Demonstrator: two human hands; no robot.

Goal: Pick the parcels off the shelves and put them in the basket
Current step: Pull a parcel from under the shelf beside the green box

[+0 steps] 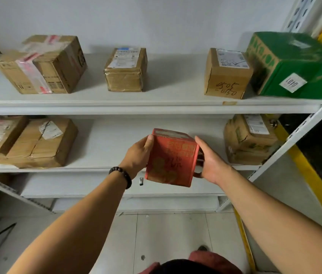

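Spanning the frame, white shelving [116,107], two boards in view. At upper right, a green box [298,62], tilted, just beside a brown carton with handwritten digits [227,76]. At upper left, a large taped carton [61,64] with a smaller one pressed against its front. On the lower board at left, flat cartons [37,143] lying side by side; at right, a crumpled carton [249,139]. At top centre, alone, a small labelled carton [125,70].

Just below centre, a red parcel [173,159], upright, held in the air in front of the lower board's edge, between the flat cartons and the crumpled carton and well apart from both. Clamped from either side: left hand [136,155] with thumb laid along the left edge, other fingers hidden behind; right hand [209,161] with thumb stretched up the right edge, fingers curled round the back, only partly seen. On the left wrist, a dark bead bracelet [121,176].
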